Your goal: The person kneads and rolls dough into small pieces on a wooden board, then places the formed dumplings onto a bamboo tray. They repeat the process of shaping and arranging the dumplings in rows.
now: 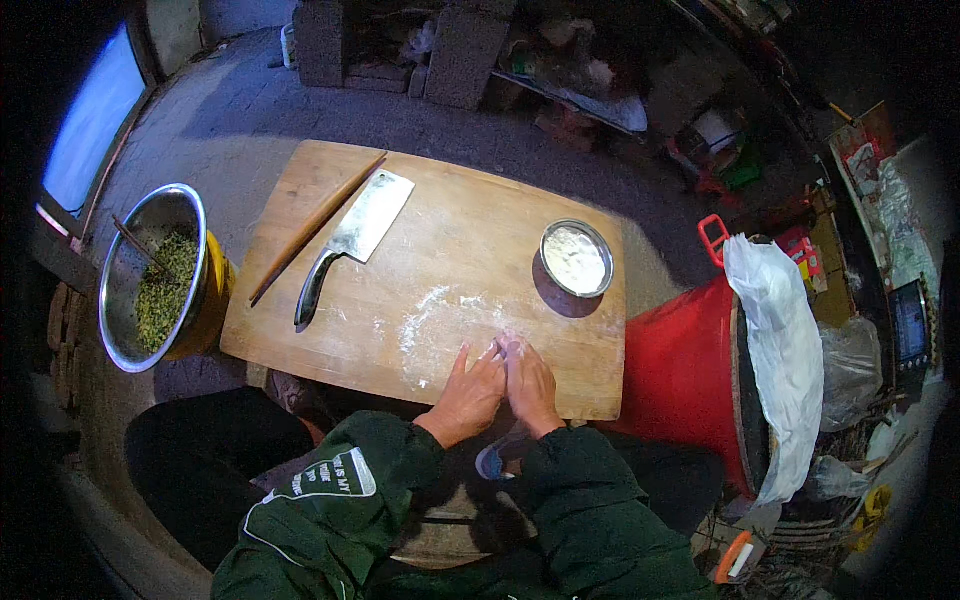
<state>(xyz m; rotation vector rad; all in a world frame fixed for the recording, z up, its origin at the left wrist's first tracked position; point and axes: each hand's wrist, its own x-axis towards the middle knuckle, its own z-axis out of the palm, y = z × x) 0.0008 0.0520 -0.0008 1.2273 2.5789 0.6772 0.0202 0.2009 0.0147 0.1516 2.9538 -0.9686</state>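
Note:
My left hand (pixel 471 394) and my right hand (pixel 532 386) meet over the near edge of a wooden board (pixel 472 232). Their fingertips touch and are dusted white; whether anything lies between them is hidden. Smears of white flour (pixel 420 319) mark the board just beyond my fingers. To the right, a metal bowl (pixel 546 276) holds white flour (pixel 576 259). A cleaver (pixel 375 217) lies flat on the board's left part, its black handle towards me. Beside it rests a tapered wooden rolling pin (pixel 319 221), slanting across the board.
Left of the board, a steel basin (pixel 116 300) holds chopped green filling (pixel 166 292) and a thin stick (pixel 139 244), above something yellow (pixel 219 289). A large red tub (pixel 682 367) with white plastic sheeting (pixel 784 367) stands close on the right. Concrete blocks (pixel 465 52) stand beyond.

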